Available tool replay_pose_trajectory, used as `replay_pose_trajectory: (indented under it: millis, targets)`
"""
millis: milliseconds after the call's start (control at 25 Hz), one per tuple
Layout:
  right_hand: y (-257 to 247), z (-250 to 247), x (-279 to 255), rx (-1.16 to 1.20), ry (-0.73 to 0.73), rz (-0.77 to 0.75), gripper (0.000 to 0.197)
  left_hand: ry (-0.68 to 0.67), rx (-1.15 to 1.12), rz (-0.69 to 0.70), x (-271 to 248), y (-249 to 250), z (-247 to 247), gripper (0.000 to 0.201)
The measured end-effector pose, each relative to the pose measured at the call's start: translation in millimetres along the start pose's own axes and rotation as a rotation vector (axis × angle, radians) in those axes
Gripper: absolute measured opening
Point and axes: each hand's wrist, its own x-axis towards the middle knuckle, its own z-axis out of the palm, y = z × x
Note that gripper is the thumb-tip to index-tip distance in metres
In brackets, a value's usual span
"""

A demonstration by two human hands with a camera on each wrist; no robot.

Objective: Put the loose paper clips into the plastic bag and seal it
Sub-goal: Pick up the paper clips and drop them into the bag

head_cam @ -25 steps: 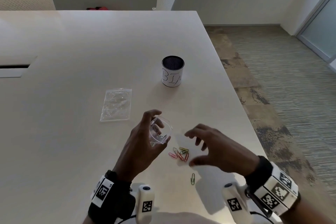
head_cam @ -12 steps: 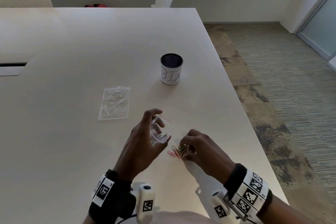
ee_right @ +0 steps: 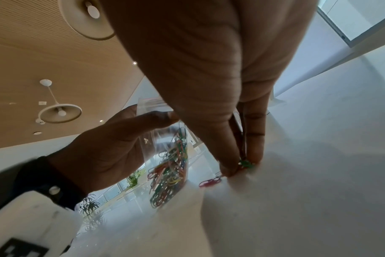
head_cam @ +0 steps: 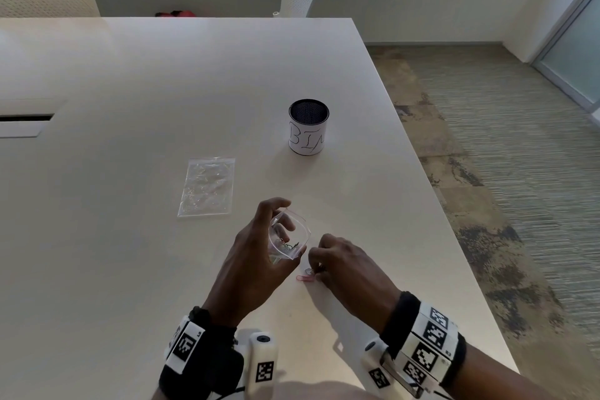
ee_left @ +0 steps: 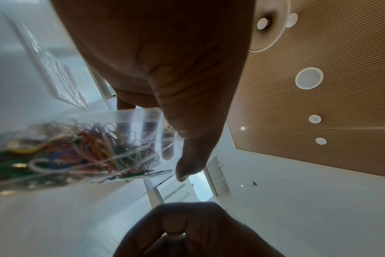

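Observation:
My left hand [head_cam: 279,216] grips a clear plastic bag [head_cam: 290,239] upright just above the table, its mouth open. Many coloured paper clips [ee_left: 77,147] fill the bag's bottom. Right beside the bag, my right hand [head_cam: 315,270] is down on the table, thumb and fingers pinching a small bunch of loose clips [ee_right: 245,163], green among them. One pink clip [head_cam: 305,278] lies free on the table at those fingertips; it shows red [ee_right: 209,182] in the right wrist view. My right hand hides any other loose clips.
A second clear plastic bag [head_cam: 207,187] lies flat, left of and beyond my hands. A black mesh cup labelled BIN [head_cam: 308,127] stands farther back. The table's right edge [head_cam: 431,204] runs close by my right arm. Two white chairs stand at the far side.
My right hand came down from hovering with spread fingers and closed on the clip pile. A green clip seen near the front a second ago is now out of sight. The left hand stayed put.

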Motion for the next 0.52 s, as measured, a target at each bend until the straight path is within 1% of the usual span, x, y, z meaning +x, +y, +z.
replay_pose_trajectory:
  millis: [120,320,440,520]
  targets:
    - [0,-1,4,-0.04,0.008,0.027,0.01,-0.005,-0.002,-0.005,0,-1,0,0.074]
    - [3,-4,9,-0.089,0.077,0.036,0.007,-0.002,-0.011,-0.008,0,0,-1,0.072]
    - [10,-15,10,-0.037,0.129,0.06,0.007,-0.002,-0.018,-0.017,0,2,-1,0.071]
    - [20,-25,12,0.081,0.194,0.106,0.011,-0.002,-0.018,-0.02,0,3,-1,0.07]
